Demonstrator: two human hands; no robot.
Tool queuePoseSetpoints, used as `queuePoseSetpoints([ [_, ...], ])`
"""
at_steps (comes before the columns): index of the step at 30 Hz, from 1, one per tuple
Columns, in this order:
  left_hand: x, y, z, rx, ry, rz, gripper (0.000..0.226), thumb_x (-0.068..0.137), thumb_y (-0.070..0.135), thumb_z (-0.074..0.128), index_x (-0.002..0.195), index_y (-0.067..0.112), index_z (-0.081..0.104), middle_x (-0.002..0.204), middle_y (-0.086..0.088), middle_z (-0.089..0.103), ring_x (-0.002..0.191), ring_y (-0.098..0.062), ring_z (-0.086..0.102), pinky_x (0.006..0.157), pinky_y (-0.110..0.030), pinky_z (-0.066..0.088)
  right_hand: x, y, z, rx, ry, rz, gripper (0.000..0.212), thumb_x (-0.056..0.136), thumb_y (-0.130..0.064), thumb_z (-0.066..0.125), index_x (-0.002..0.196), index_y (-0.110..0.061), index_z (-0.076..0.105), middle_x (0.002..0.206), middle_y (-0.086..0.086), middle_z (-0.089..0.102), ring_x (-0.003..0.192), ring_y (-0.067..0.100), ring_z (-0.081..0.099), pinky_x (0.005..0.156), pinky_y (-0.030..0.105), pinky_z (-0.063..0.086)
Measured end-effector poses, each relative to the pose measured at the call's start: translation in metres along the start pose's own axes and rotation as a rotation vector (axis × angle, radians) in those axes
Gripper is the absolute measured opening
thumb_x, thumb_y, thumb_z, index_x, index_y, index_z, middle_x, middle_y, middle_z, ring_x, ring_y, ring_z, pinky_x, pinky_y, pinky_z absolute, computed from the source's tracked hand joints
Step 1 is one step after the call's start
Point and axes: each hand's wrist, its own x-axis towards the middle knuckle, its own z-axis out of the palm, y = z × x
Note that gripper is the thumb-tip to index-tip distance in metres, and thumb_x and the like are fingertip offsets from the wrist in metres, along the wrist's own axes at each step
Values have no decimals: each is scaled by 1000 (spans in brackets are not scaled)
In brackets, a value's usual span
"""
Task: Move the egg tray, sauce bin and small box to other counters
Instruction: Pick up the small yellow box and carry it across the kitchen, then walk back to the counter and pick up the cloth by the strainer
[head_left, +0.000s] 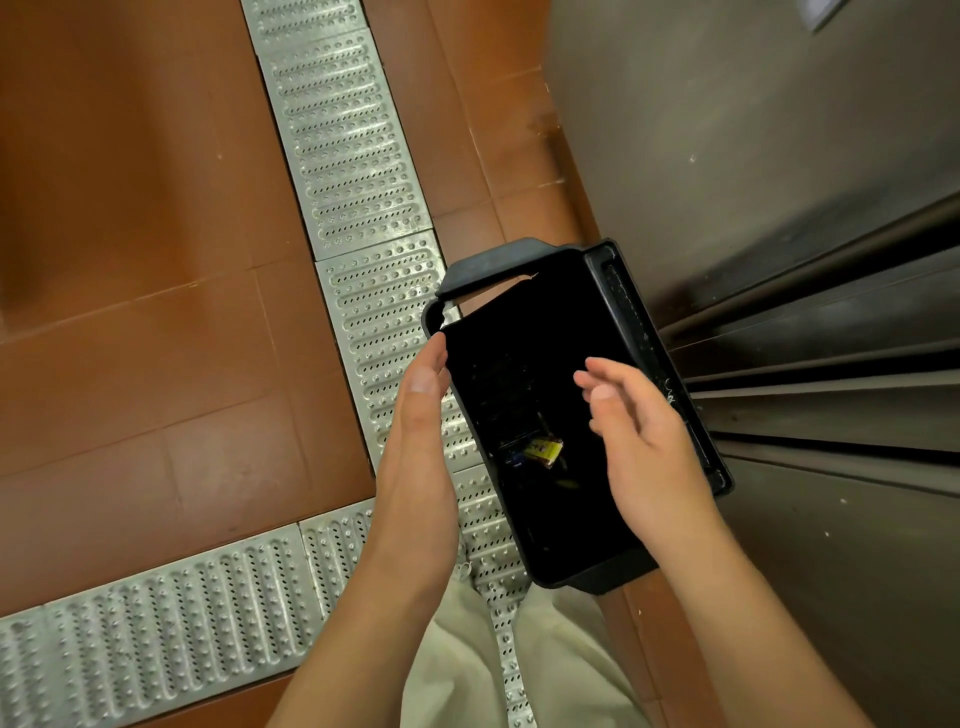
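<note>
Black sauce bin (571, 332) by the floor grate (343, 135); left hand (421, 415) flat against its side, right hand (644, 431) loose above it, gripping nothing.

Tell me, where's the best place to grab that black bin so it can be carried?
Probably by the two handle flaps at its short ends. The black bin is long and narrow, and its far end has a cut-out handle jutting from the rim. The left hand touches a long side with straight fingers; the right hand hovers open above. One hand coming in from each end should hold it level.
</note>
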Motion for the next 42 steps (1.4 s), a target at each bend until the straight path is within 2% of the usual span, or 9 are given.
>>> queuePoseSetpoints([
  [3,-11,24,5,-1,-12,23,79,76,80,26,144,45,43,144,28,49,135,12,40,122,-36,23,-11,-32,-15,68,9,-43,34,105,-32,42,136,-31,56,129,-18,63,123,-3,55,110,39,45],
  [7,-30,63,11,5,-19,54,80,77,81,25,146,45,42,146,26,48,136,11,39,122,-37,22,-34,-81,-29,119,-24,-134,40,103,-40,41,139,-30,54,131,-18,63,125,-6,54,111,39,44],
  [13,-66,140,21,8,-49,146,75,82,80,23,147,46,40,150,28,43,137,12,36,114,-24,27,-71,-158,-50,188,-95,-221,53,92,-59,38,138,-37,53,135,-17,61,128,-7,51,115,37,40],
  [16,-88,189,26,5,-75,191,67,87,73,20,146,47,39,154,26,38,141,9,32,106,-17,28,-90,-199,-63,197,-137,-235,70,82,-73,37,142,-38,50,140,-18,58,131,-8,48,117,38,37],
  [25,-181,302,35,14,-134,331,82,79,81,27,151,42,35,157,24,34,144,7,29,123,-33,18,-171,-305,-119,253,-163,-347,67,86,-71,33,144,-39,46,140,-18,57,132,-2,49,118,41,36],
  [31,-246,362,44,-18,-128,414,74,83,74,21,150,45,34,159,20,33,143,3,33,125,-44,16,-229,-359,-163,277,-118,-422,61,94,-69,33,144,-37,48,140,-18,57,130,4,51,116,41,38],
  [34,-276,394,55,-55,-121,505,64,88,71,20,144,46,38,155,21,38,142,1,34,124,-40,18,-252,-385,-184,259,-106,-481,62,92,-74,30,142,-42,47,141,-21,54,132,5,49,111,32,38],
  [39,-309,428,64,-155,-99,598,49,103,56,17,138,39,47,137,22,55,137,-2,44,122,-39,25,-281,-415,-214,254,-112,-586,51,101,-59,29,143,-39,48,135,-24,55,122,-4,50,93,14,37],
  [42,-317,434,65,-196,-94,612,59,102,58,20,150,30,41,153,9,46,138,-6,45,121,-39,28,-288,-422,-223,268,-81,-634,46,102,-56,31,140,-38,51,125,-27,57,113,-9,54,92,12,41],
])
